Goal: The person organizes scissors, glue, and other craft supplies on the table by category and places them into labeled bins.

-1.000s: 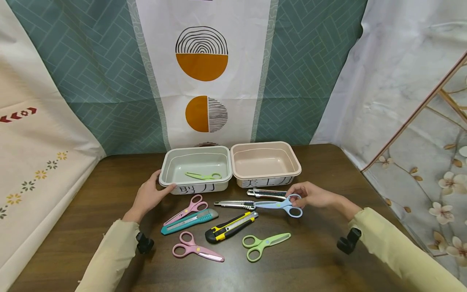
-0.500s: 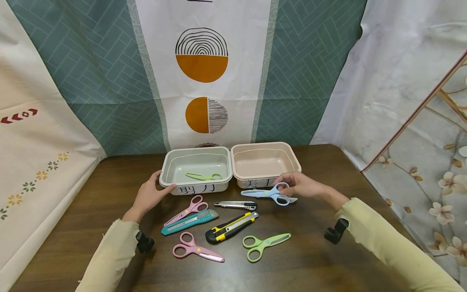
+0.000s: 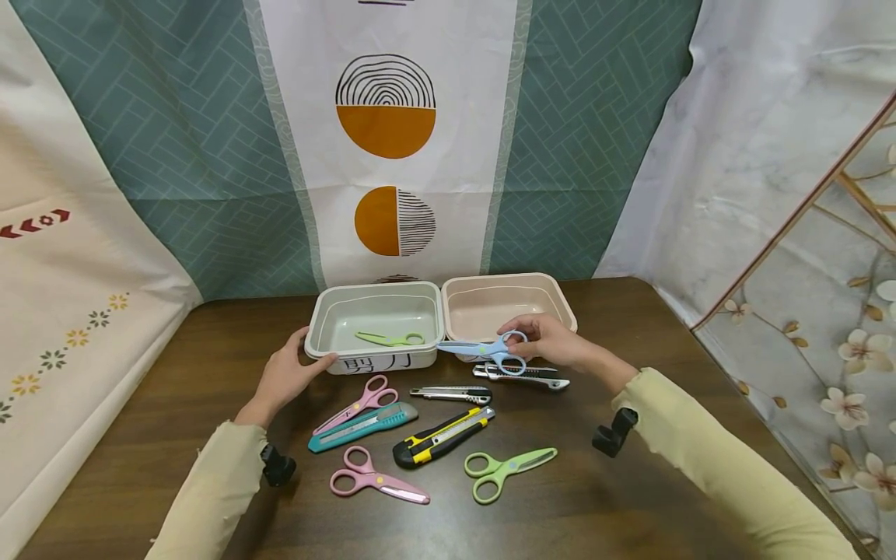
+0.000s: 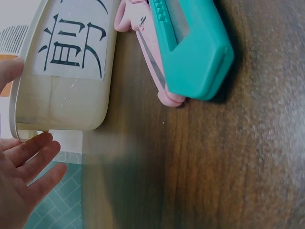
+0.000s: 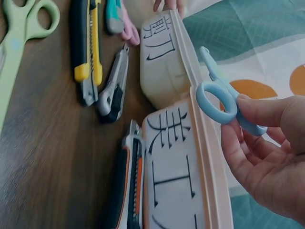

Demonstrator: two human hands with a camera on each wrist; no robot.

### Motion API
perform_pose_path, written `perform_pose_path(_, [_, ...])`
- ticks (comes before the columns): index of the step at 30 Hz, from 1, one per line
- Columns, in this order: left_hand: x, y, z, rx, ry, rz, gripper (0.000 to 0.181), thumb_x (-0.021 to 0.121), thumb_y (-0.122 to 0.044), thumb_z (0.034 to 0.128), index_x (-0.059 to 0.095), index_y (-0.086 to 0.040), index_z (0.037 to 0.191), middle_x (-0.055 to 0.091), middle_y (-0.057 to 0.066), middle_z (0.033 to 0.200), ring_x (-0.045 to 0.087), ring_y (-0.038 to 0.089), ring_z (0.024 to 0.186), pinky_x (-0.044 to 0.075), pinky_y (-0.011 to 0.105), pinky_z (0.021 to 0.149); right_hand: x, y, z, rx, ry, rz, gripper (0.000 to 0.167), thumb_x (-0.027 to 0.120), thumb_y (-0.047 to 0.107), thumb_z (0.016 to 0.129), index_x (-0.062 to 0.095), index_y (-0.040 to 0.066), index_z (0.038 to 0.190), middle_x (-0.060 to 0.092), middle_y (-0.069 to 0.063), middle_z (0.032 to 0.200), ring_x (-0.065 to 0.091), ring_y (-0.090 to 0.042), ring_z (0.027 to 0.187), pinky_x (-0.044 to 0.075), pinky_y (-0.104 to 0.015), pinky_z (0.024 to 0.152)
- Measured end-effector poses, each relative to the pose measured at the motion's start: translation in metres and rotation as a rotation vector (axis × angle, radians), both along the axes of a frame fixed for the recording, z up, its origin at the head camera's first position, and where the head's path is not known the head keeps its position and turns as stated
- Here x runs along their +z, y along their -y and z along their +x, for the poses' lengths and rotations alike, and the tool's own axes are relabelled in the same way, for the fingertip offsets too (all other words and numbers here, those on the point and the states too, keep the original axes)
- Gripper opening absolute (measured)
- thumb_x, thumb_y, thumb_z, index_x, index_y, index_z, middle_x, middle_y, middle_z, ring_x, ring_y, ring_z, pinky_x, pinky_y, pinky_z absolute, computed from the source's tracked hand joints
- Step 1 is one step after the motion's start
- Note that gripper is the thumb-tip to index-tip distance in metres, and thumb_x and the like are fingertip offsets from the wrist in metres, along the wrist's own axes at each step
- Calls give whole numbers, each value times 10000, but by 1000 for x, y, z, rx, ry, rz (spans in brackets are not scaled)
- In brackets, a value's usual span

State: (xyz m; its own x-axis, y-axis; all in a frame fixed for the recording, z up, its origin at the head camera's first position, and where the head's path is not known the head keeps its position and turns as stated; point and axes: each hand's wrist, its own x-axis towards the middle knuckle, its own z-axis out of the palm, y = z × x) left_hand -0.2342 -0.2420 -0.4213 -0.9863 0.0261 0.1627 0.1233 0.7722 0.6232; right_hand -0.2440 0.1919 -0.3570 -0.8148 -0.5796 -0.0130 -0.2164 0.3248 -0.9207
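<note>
My right hand [image 3: 546,339] pinches blue scissors [image 3: 490,349] by a finger loop, their blades pointing left past the front rim of the pink bin [image 3: 514,278]. In the right wrist view the blue scissors [image 5: 217,102] hang between thumb and fingers of the right hand [image 5: 274,152]. My left hand [image 3: 283,379] rests at the near left corner of the pale green bin [image 3: 325,362], thumb on the front rim. The left wrist view shows that hand [image 4: 31,176] with fingers extended against the bin [image 4: 71,105]. Green scissors [image 3: 392,340] lie inside the pale green bin.
Before the bins lie a white-and-black cutter [image 3: 521,376], a small cutter [image 3: 451,393], a yellow-and-black cutter [image 3: 444,438] and a teal cutter [image 3: 364,425] touching pink scissors [image 3: 364,403]. Nearer are other pink scissors [image 3: 378,477] and green scissors [image 3: 504,468].
My right hand has carried the blue scissors left and upward from above the cutters to the front of the pink bin. The left hand has stayed at the pale green bin.
</note>
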Motion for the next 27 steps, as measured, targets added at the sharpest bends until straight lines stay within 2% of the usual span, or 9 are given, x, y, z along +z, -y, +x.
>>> perform_pose_path(3, [0, 0, 0, 1, 4, -2, 832, 610, -512, 804, 285, -14, 1386, 506, 220, 1224, 490, 272, 851, 376, 343, 649, 1, 9, -3, -13, -29, -27, 306, 584, -24, 850, 527, -112, 1137, 571, -60, 841, 515, -85, 712, 476, -260, 630])
perform_pose_path(5, [0, 0, 0, 1, 8, 0, 838, 608, -515, 804, 280, -12, 1388, 495, 225, 1242, 500, 287, 888, 393, 372, 683, 2, 16, -5, -23, -51, -34, 291, 585, -27, 847, 541, -107, 1124, 573, -59, 822, 507, -91, 693, 471, -270, 612])
perform_pose_path(7, [0, 0, 1, 0, 10, 4, 841, 607, -515, 805, 277, -10, 1389, 485, 229, 1256, 507, 303, 930, 404, 408, 723, 2, 23, -7, -31, -79, -26, 281, 585, -21, 849, 552, -95, 1119, 574, -55, 810, 504, -107, 681, 474, -321, 614])
perform_pose_path(11, [0, 0, 1, -1, 11, 11, 842, 606, -513, 807, 273, -6, 1390, 475, 234, 1268, 509, 323, 981, 408, 458, 773, 5, 37, -10, -56, -74, -13, 294, 582, -4, 857, 556, -70, 1142, 572, -52, 828, 514, -125, 698, 486, -392, 655])
perform_pose_path(18, [1, -2, 2, -4, 16, 21, 846, 608, -510, 807, 268, -1, 1391, 459, 240, 1287, 500, 346, 1042, 399, 510, 831, 6, 58, -15, -98, -69, -35, 306, 572, -4, 866, 550, -71, 1163, 572, -63, 826, 485, -116, 665, 424, -243, 581])
perform_pose_path(27, [2, -1, 2, 1, 19, 23, 853, 603, -523, 804, 267, -5, 1392, 460, 236, 1285, 501, 334, 1019, 405, 490, 807, 2, 82, -26, -133, -79, -84, 321, 556, -34, 866, 521, -106, 1177, 578, -53, 816, 521, -79, 670, 475, -262, 620])
